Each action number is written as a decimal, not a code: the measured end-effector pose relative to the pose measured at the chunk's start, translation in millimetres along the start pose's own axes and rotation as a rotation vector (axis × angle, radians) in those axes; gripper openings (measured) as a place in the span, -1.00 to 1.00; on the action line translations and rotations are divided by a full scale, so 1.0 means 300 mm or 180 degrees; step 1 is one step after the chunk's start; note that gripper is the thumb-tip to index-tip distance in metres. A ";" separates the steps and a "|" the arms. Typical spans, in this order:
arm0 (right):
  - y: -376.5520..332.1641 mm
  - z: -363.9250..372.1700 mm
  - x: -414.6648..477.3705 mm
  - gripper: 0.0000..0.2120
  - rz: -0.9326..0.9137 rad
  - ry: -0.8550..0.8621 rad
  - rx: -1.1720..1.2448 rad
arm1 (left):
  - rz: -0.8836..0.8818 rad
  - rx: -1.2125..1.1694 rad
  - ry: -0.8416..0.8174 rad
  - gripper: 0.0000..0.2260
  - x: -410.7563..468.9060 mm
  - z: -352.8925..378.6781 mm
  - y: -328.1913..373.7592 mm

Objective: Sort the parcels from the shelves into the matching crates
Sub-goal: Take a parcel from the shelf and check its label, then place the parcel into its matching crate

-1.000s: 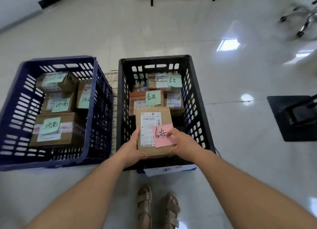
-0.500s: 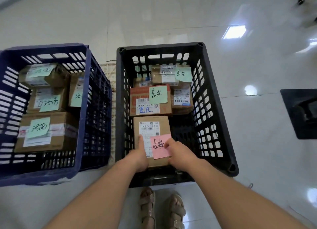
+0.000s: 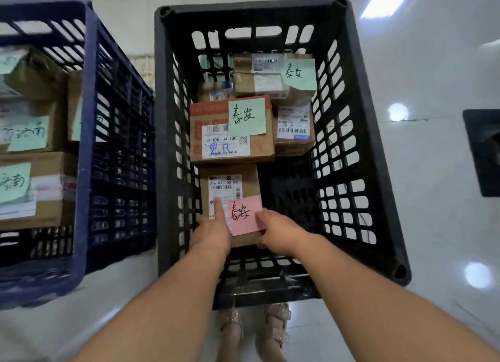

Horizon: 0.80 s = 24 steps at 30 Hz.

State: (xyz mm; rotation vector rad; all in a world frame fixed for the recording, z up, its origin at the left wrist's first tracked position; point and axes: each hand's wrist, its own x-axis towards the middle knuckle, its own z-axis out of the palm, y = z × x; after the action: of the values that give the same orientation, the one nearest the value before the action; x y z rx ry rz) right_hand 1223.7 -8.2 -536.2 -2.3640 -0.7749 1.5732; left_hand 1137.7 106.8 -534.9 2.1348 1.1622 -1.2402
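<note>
left hand (image 3: 209, 233) and right hand (image 3: 281, 235) each grasp a near corner of the pink-noted parcel (image 3: 249, 180), likely to seat it flat at the near left of the black crate (image 3: 243, 13).

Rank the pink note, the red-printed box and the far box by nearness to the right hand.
1. Pink note on the parcel, touching the right hand.
2. Red-printed box, middle of the crate, left.
3. Far box, crate's far end, right.
</note>
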 end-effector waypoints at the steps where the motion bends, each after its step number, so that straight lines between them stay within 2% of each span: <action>1: 0.000 -0.008 0.003 -0.50 -0.0007 -0.0038 -0.0029 | 0.0039 0.0192 0.0014 -0.26 0.009 0.005 -0.001; 6: -0.014 -0.033 -0.022 -0.44 0.0035 -0.0190 -0.0277 | 0.0106 0.1139 -0.0024 -0.27 0.008 -0.044 0.032; 9: -0.040 -0.051 -0.071 -0.52 0.0111 0.0065 -0.0407 | 0.0469 0.1344 0.0190 -0.38 -0.048 -0.102 0.030; 12: -0.088 -0.095 -0.162 -0.61 0.0205 0.0421 -0.0533 | 0.0904 0.0775 0.0597 -0.53 -0.155 -0.145 0.005; 15: -0.149 -0.143 -0.288 -0.64 0.0243 0.0733 -0.0711 | 0.1042 0.0143 0.0875 -0.53 -0.294 -0.171 -0.029; 19: -0.224 -0.175 -0.478 -0.63 0.0141 0.1013 -0.1007 | 0.1064 0.0090 0.1313 -0.44 -0.508 -0.170 -0.087; 24: -0.336 -0.162 -0.704 -0.63 -0.0255 0.1383 -0.1494 | 0.0751 0.0104 0.1738 -0.33 -0.767 -0.171 -0.151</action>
State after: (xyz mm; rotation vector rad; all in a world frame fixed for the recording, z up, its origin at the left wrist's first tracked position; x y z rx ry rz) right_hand 1173.3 -28.1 -303.5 -2.8019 -1.2089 0.8541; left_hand 1067.6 62.9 -309.7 2.6351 1.0425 -0.5898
